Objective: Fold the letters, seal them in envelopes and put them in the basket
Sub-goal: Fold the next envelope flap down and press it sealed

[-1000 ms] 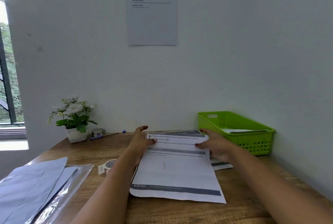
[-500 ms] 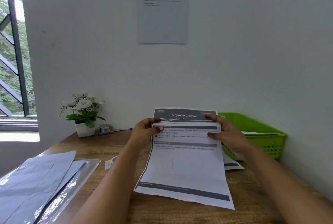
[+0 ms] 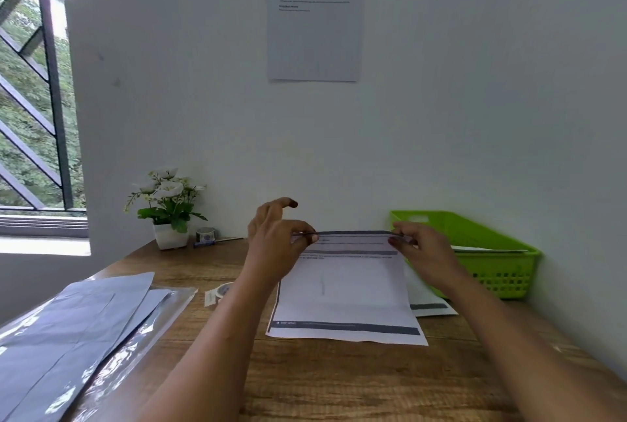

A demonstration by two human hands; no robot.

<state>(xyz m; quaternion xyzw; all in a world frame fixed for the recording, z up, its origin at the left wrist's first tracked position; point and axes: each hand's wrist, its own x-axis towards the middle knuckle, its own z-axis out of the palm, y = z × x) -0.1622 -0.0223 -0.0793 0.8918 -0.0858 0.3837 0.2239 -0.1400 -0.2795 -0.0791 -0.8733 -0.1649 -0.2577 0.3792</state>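
The job looks barely begun: the left hand (image 3: 275, 245) and right hand (image 3: 424, 251) each pinch a far corner of the letter (image 3: 346, 289), raised for its first fold, its near edge resting mid-table (image 3: 339, 384). Envelopes (image 3: 78, 319) wait unused at the left edge; the basket (image 3: 498, 273) in the far right corner holds something flat, perhaps paper.

Left hand (image 3: 275, 247), right hand (image 3: 425, 253) on letter (image 3: 342, 289)
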